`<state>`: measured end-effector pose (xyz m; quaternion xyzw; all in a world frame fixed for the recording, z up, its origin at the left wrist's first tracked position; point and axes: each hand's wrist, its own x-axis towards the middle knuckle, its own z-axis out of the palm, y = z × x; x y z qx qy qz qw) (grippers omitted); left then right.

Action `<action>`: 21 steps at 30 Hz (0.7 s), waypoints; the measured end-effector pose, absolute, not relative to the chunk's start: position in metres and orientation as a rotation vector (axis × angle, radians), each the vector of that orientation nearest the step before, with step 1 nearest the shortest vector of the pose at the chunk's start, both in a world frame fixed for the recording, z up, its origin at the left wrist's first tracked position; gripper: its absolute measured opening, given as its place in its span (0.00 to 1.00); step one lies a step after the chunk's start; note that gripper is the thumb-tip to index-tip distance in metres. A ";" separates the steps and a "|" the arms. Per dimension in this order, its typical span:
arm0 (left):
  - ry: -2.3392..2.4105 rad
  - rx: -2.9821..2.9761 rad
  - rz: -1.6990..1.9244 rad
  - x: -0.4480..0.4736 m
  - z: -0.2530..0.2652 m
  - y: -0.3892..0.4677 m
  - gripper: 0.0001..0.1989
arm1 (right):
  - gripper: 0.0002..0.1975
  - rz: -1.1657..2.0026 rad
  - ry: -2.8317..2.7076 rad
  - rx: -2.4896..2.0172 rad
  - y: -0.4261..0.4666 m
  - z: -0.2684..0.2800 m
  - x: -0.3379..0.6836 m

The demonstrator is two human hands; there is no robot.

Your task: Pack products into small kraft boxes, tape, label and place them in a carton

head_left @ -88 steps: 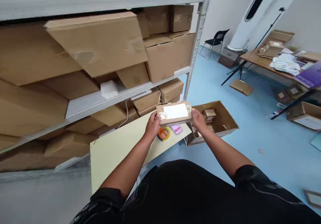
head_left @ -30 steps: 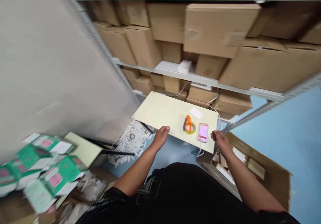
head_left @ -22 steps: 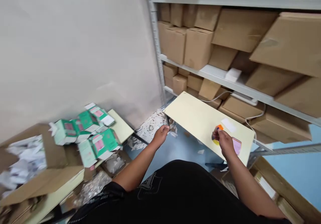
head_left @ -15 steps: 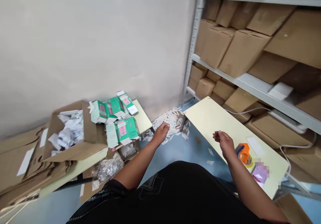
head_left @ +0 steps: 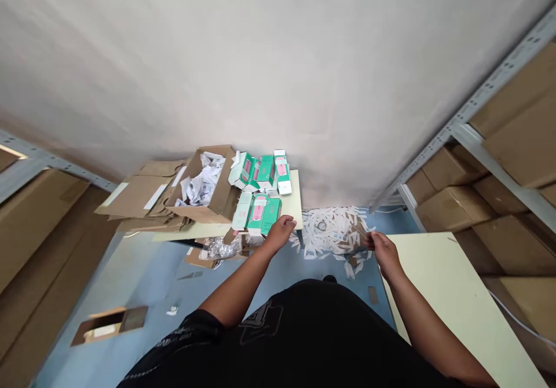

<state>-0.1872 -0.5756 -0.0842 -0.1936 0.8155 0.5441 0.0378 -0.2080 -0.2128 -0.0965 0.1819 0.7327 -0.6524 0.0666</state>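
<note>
My left hand point(head_left: 280, 233) hovers in front of the small table at the wall, its fingers curled together and nothing seen in them. Just beyond it lie green and white cartons point(head_left: 264, 214) with pink panels, several of them flattened or opened. My right hand point(head_left: 384, 252) is held over the near-left corner of the cream table point(head_left: 452, 284), fingers loosely bent and slightly apart, with no object visible between them. Neither hand touches the cartons or a tabletop as far as I can see.
An open cardboard box point(head_left: 226, 188) of crumpled white paper stands beside flattened cardboard point(head_left: 143, 191). White paper scraps point(head_left: 330, 231) cover the floor between the tables. Shelves hold brown boxes point(head_left: 460, 208). A small open box point(head_left: 108, 325) lies on the blue floor.
My view has turned to the left, so the cartons and paper-filled box now sit nearer the middle. The tape and purple item on the right table have left the view.
</note>
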 end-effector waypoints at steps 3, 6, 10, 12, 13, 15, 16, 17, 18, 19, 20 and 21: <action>2.547 -0.776 1.605 -0.194 -0.082 -0.584 0.15 | 0.24 -1.901 2.143 0.409 -0.228 -0.103 -0.250; 2.577 -0.895 1.548 -0.197 -0.079 -0.588 0.15 | 0.24 -1.798 2.130 0.306 -0.244 -0.109 -0.280; 2.599 -0.952 1.488 -0.203 -0.079 -0.599 0.16 | 0.24 -1.709 2.139 0.166 -0.269 -0.116 -0.305; 2.619 -0.944 1.442 -0.210 -0.081 -0.609 0.19 | 0.24 -1.692 2.131 0.134 -0.283 -0.118 -0.314; 2.645 -0.926 1.405 -0.216 -0.082 -0.614 0.21 | 0.24 -1.688 2.131 0.128 -0.290 -0.119 -0.318; 2.763 -0.844 1.294 -0.231 -0.082 -0.625 0.26 | 0.24 -1.689 2.142 0.121 -0.303 -0.120 -0.326; 2.842 -0.778 1.219 -0.242 -0.082 -0.629 0.28 | 0.23 -1.692 2.151 0.125 -0.309 -0.119 -0.329; 2.919 -0.703 1.137 -0.254 -0.081 -0.632 0.30 | 0.23 -1.693 2.163 0.138 -0.315 -0.119 -0.332; 2.979 -0.625 1.063 -0.268 -0.080 -0.635 0.31 | 0.23 -1.691 2.173 0.155 -0.321 -0.118 -0.334; 3.016 -0.553 1.003 -0.283 -0.080 -0.638 0.32 | 0.23 -1.690 2.182 0.179 -0.325 -0.117 -0.336; 3.027 -0.498 0.961 -0.299 -0.079 -0.639 0.33 | 0.23 -1.688 2.186 0.206 -0.330 -0.116 -0.338; 3.021 -0.462 0.934 -0.317 -0.080 -0.641 0.33 | 0.23 -1.689 2.188 0.233 -0.333 -0.114 -0.339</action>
